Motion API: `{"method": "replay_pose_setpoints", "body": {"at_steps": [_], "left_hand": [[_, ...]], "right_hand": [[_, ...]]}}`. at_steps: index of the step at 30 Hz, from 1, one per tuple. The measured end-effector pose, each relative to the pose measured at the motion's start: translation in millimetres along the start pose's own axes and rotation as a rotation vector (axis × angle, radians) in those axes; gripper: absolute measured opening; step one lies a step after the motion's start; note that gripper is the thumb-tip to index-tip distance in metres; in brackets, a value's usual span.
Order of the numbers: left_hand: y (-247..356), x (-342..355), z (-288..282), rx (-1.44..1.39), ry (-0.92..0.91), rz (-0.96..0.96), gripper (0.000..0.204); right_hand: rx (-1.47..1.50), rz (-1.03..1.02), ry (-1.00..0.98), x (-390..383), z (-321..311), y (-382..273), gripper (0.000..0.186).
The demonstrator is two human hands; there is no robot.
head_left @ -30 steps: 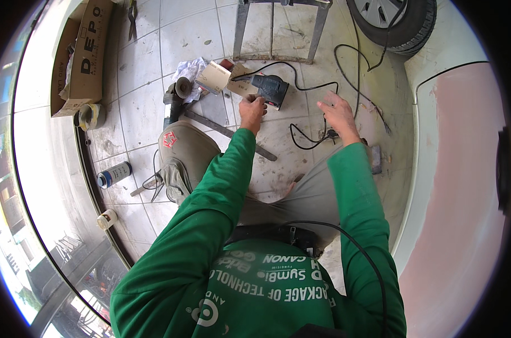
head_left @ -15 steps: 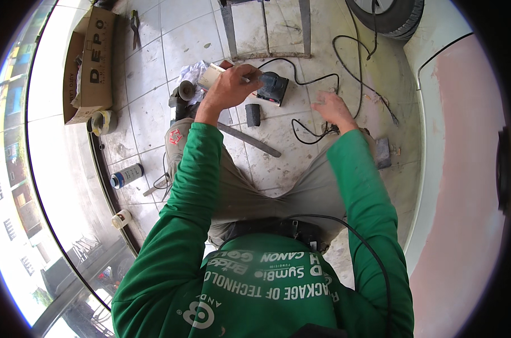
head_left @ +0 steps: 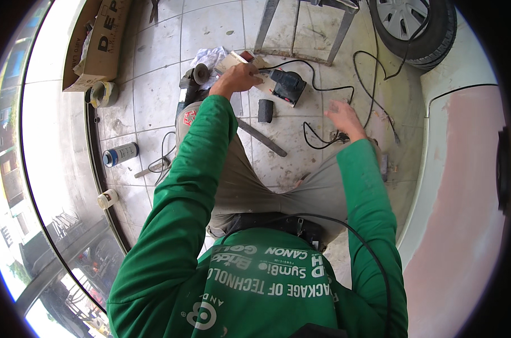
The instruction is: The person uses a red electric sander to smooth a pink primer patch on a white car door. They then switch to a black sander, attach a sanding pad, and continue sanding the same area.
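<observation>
My left hand (head_left: 236, 79) is over the floor, fingers bent together in a pinch; what they hold, if anything, is too small to make out. Just to its right lies a black electric sander (head_left: 289, 86) with a square base and a cord. Beyond the hand are beige sheets (head_left: 229, 60) and a white cloth (head_left: 208, 56). Below it stands a small dark block (head_left: 265, 110), with a long flat grey bar (head_left: 264, 139) alongside. An angle grinder (head_left: 191, 84) rests by my left knee. My right hand (head_left: 345, 117) hovers near my right knee, fingers apart and nothing in them.
Black cord (head_left: 363, 84) loops over the tiles on the right. A wheel (head_left: 435, 42) and a pinkish-patched car panel (head_left: 463, 186) border that side. A metal stand (head_left: 292, 34) is ahead. Leftward are a cardboard box (head_left: 100, 48), a tape roll (head_left: 104, 94), a bottle (head_left: 121, 154) and a small white pot (head_left: 107, 198).
My view has shifted, so the floor things appear further right. My left hand has lowered toward the beige sheets and the sander. My right hand stays near my right knee.
</observation>
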State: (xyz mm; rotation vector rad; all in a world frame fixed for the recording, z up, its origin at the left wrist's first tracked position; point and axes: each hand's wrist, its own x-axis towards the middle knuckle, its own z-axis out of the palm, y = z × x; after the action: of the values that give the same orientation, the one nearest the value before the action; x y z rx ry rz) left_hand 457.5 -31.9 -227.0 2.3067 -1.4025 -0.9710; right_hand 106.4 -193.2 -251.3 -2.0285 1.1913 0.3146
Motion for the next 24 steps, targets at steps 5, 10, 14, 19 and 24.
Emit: {"method": "replay_pose_setpoints", "body": {"at_steps": [5, 10, 14, 19, 24], "left_hand": [[-7, 13, 0, -0.021, 0.072, -0.054, 0.046], [-3, 21, 7, -0.004, 0.022, 0.109, 0.046], [-13, 15, 2, -0.009, -0.06, 0.112, 0.044], [-7, 3, -14, -0.029, -0.062, 0.079, 0.042], [-16, -14, -33, -0.07, 0.026, 0.101, 0.041]], "right_hand": [[0.048, -0.008, 0.032, -15, -5, -10, 0.061], [0.158, -0.068, 0.141, -8, 5, -10, 0.061], [-0.025, -0.213, 0.174, -1, 21, -55, 0.067], [-0.193, -0.338, 0.123, 24, 48, -115, 0.075], [-0.586, -0.216, -0.068, 32, 70, -152, 0.08]]}}
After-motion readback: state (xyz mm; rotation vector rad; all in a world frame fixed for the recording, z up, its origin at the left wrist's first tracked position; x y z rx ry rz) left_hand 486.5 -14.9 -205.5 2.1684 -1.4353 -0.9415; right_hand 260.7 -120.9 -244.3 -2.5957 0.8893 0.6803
